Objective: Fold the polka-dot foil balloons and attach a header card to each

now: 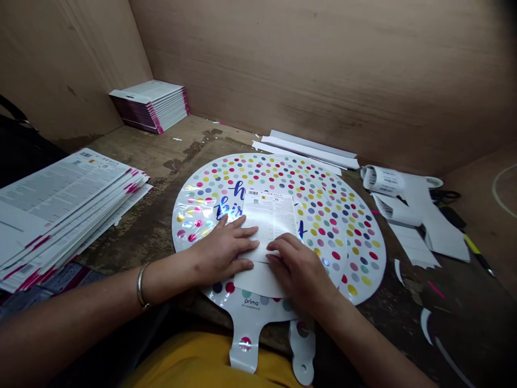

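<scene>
Card [274, 218] lies on the dotted balloon [323, 215], its long axis running near to far on my feed, between my left hand [224, 247], spread flat across its left edge, and my curled right hand [305, 272] over its lower right, whose grip I cannot tell.

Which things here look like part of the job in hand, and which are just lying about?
Seemingly in the job:
- left hand and right hand, both at the printed card
- spotted balloon beneath the card
- probably the left-side pile of similar cards

Seemingly lying about, untouched:
- paper strips
- curved scrap
- yellow-and-black pen
</scene>
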`<state>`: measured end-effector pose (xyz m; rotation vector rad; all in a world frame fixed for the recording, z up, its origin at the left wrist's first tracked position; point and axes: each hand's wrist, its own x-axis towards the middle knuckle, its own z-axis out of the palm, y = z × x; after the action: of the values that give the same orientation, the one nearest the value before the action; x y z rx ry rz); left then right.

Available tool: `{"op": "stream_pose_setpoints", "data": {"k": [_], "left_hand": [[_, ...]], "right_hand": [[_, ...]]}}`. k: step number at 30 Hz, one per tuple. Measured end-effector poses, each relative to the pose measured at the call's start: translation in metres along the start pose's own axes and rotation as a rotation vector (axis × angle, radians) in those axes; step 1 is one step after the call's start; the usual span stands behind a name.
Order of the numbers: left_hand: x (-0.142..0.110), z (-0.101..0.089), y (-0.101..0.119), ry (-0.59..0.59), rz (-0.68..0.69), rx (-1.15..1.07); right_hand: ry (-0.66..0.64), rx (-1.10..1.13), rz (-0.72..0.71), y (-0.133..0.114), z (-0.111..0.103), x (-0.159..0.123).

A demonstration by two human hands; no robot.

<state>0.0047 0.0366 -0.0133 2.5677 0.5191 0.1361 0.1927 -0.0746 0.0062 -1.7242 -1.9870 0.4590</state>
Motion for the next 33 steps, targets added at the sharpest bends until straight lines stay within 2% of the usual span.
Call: {"op": "stream_pose_setpoints", "data": {"k": [2, 7, 16, 20, 27, 33], "left_hand": [[0.006, -0.003, 0.0, -0.017, -0.002, 0.022], [0.014, -0.007, -0.001, -0.041, 0.008, 0.045], [0.013, -0.007, -0.002, -0.029, 0.019, 0.045], [0.013, -0.009, -0.001, -0.038, 0.024, 0.041], [0.014, -0.011, -0.001, -0.037, 0.018, 0.057], [0.013, -0.009, -0.003, -0.027, 0.032, 0.046]], "right_hand": [[-0.029, 0.027, -0.041, -0.001, 0.004, 0.005], [-0.017, 0.019, -0.041, 0.001, 0.012, 0.006], [-0.09, 0.07, -0.071, 0.0, 0.005, 0.003], [-0.053, 0.064, -0.063, 0.002, 0.006, 0.002], [-0.086, 0.037, -0.126, 0.006, 0.008, -0.005], [-0.053, 0.052, -0.121, 0.006, 0.008, 0.0]]}}
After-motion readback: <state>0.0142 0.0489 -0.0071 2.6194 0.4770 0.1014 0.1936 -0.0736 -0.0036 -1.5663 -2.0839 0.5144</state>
